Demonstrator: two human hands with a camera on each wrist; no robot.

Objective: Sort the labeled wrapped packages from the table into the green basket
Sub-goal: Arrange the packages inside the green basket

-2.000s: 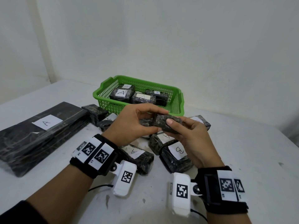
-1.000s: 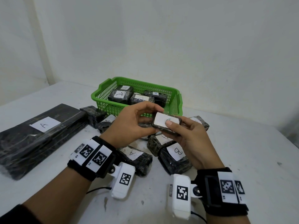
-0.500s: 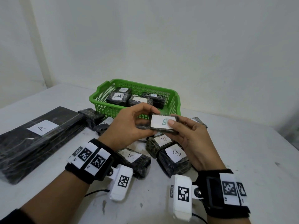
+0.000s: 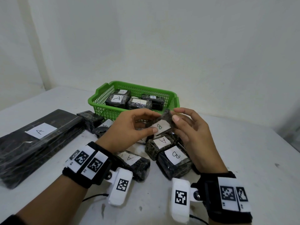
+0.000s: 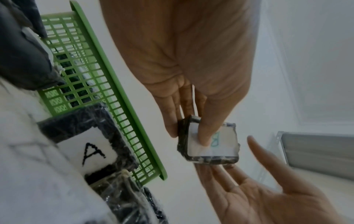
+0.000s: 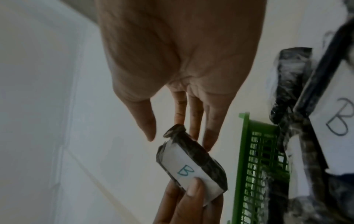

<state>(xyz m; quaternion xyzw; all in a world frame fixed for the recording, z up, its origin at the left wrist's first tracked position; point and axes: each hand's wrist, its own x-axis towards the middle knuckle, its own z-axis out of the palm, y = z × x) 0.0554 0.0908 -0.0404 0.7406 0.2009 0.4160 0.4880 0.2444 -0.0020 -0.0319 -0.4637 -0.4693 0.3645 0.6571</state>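
A small black wrapped package (image 4: pixel 162 125) with a white label marked B hangs in the air in front of the green basket (image 4: pixel 105 111). My left hand (image 4: pixel 154 122) pinches it, thumb on the label and fingers behind, as the left wrist view shows (image 5: pixel 210 151). My right hand (image 4: pixel 177 114) is at its right end with straight fingers. In the right wrist view those fingertips (image 6: pixel 206 145) touch the package (image 6: pixel 191 165) and the thumb stands apart. Several packages labelled A lie in the basket.
On the table under my hands lie packages marked A (image 4: pixel 160 141), B (image 4: pixel 175 155) and A (image 4: pixel 129 158). A long flat black package marked A (image 4: pixel 39 132) lies at the left, with smaller dark ones (image 4: pixel 90 117) beside the basket. Walls close the table's far side.
The package was turned over from its dark side to show the B label. It now tilts, and my right hand has loosened from a grip to straight fingers.
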